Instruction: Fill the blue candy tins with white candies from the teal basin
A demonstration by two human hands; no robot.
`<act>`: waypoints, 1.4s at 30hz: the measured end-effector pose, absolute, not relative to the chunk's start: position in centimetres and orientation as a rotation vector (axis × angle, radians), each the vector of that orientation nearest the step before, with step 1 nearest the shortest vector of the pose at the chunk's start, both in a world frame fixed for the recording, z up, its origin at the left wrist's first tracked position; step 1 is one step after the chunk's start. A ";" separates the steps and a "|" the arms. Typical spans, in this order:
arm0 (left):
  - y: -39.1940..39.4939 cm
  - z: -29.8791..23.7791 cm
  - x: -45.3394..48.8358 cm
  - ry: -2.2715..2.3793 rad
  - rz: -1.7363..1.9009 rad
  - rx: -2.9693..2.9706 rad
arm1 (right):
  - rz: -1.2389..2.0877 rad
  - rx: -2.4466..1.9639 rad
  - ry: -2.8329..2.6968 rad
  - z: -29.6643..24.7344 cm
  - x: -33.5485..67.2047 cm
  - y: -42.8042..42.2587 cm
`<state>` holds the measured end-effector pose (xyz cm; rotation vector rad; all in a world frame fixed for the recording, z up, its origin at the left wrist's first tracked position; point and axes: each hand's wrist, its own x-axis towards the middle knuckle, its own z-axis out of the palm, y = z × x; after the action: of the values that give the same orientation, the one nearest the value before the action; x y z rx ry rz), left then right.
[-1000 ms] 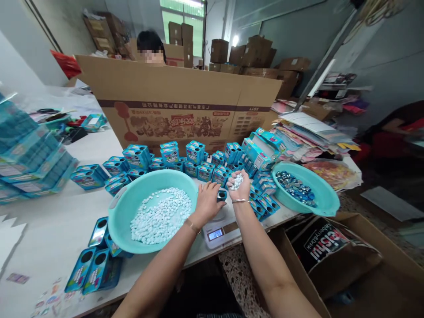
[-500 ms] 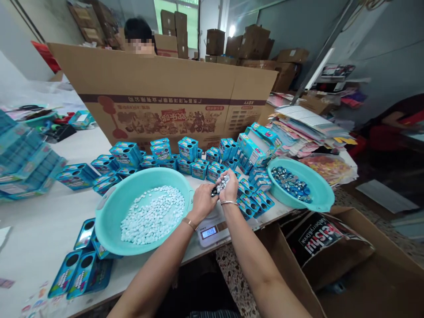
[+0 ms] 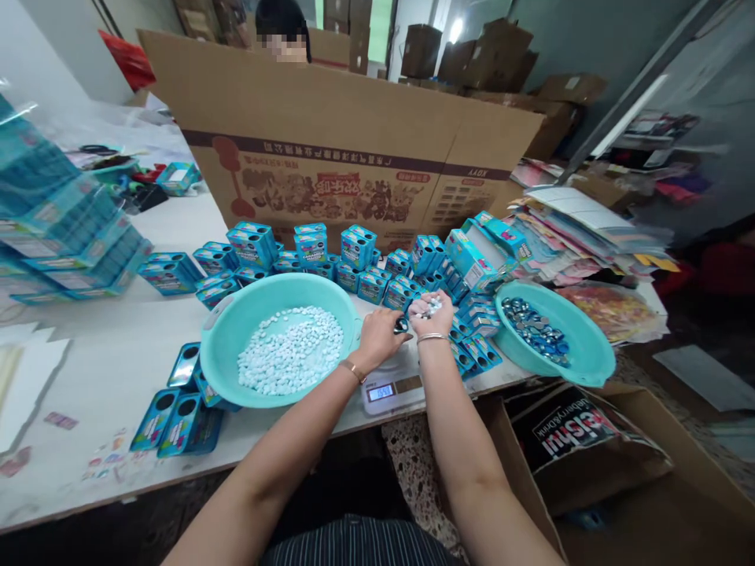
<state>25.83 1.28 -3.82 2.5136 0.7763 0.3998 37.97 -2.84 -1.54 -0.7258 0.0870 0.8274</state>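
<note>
My right hand, cupped with its palm up, holds a heap of small white candies. Beside it my left hand is closed at the fingertips on a small dark, shiny rounded piece; its exact kind is hard to make out. Both hands are above a white digital scale with a lit display. To the left, a turquoise basin contains many white candies. Blue candy tins with dark round openings stand behind and beside my hands.
A second turquoise basin with shiny blue pieces stands right. A large cardboard panel rises behind the tins, with a person beyond it. Stacked blue boxes stand left, papers right. An open carton sits below the table edge.
The view has shifted, so the table appears higher and farther right. My hands have moved slightly apart; the right still holds candies. The scale's display reading has changed.
</note>
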 end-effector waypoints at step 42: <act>1.6 -3.0 25.0 0.830 0.300 2.504 | 0.490 -0.945 0.002 -2.8 35.3 -1.4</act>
<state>24.97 1.62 -3.02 2.5037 0.8296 0.2997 35.35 -1.35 -2.85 -0.9449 0.0018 0.4896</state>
